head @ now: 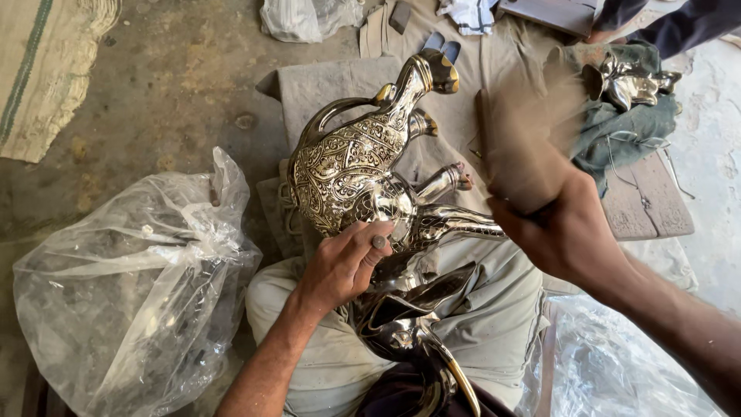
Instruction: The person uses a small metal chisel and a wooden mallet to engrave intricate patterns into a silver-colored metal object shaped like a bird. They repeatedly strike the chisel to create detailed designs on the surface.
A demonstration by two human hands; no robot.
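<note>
A large engraved metal animal figure (347,162), silver and gold in colour, lies on its side across my lap with its legs pointing right. My left hand (336,270) rests on its belly and pinches a small metal punch (378,241) against the surface. Raised to the right of the figure, my right hand (563,232) grips a wooden mallet (525,147), which is blurred by motion. The figure's lower part (409,324) reaches down between my knees.
A big crumpled clear plastic bag (131,286) lies at my left and more plastic (610,371) at lower right. A smaller metal figure (629,81) sits on green cloth at top right, by a wooden board (644,201). A woven sack (46,69) lies top left. Another person's limb (679,23) shows at the top right.
</note>
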